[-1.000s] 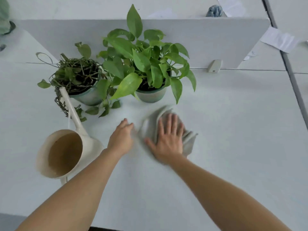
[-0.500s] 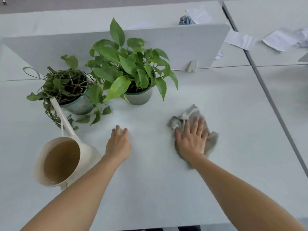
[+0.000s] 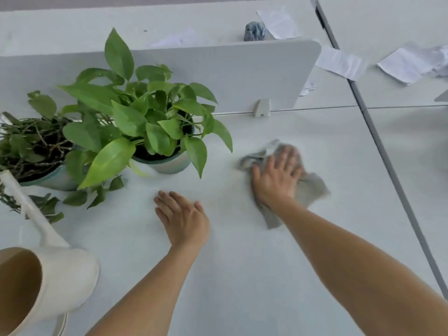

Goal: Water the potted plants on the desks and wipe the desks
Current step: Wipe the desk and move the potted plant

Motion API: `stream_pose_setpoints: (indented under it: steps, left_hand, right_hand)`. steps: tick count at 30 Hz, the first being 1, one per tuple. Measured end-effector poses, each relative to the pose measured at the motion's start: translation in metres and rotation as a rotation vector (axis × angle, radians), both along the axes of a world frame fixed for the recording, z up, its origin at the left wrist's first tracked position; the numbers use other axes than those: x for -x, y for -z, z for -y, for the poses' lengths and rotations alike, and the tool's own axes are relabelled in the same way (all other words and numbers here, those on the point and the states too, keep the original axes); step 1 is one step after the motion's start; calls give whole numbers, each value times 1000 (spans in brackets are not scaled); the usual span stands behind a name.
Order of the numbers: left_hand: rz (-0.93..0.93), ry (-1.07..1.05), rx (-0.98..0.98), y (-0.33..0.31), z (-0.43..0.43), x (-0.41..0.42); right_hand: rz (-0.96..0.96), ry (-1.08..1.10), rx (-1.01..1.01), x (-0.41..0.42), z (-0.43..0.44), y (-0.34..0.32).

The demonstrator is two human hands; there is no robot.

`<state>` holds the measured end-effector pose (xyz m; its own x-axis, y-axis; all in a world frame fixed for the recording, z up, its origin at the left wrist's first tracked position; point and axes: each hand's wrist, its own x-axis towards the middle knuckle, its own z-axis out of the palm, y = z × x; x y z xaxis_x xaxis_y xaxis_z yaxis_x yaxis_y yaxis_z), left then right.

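Note:
My right hand lies flat on a crumpled grey cloth, pressing it onto the white desk to the right of the plants. My left hand rests palm down on the bare desk, fingers together, holding nothing. A leafy green plant in a pale pot stands in front of the divider. A second pot with tangled dry stems and a few leaves is at the left edge. A cream watering can sits at the lower left, its long spout pointing towards the second pot.
A white divider panel runs along the back of the desk, fixed by a small bracket. Behind it lie loose papers and a grey-blue lump. A grey seam separates the neighbouring desk at right, where more papers lie.
My right hand has slid the cloth to the right and slightly away, from in front of the leafy pot. My left hand has stayed flat on the desk. The view has shifted right.

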<state>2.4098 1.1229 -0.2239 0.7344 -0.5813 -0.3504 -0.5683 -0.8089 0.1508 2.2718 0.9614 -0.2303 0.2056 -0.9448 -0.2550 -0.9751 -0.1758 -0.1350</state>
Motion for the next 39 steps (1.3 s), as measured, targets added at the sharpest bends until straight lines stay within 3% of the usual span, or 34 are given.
stream_pose_setpoints:
  steps: [3,6,8,12,17,25,29,34,39]
  left_hand:
    - [72,-64,41,12,7,7]
    - [122,-104,75,22,6,9]
    - [156,-115,97,27,8,13]
    - [194,-132,117,30,6,14]
    - [214,-124,126,32,8,13]
    - [104,-93,85,22,12,12]
    - [12,96,89,12,-9,-6]
    - [-132,150,186,-21,-83,-7]
    - [-169,150,29,-42,-171,-18]
  right_hand:
    - [64,-410,4,-44,-5,3]
    - [58,-722,3,-10,29,0]
    - [68,-643,28,42,82,3]
    - [-11,-242,78,167,172,-4]
    - [-32,-113,74,198,168,2]
    - [-76,-126,-8,196,4,-2]
    - [-60,-156,3,175,-99,3]
    - [-14,-174,39,119,-230,10]
    - [-14,-441,0,55,-320,6]
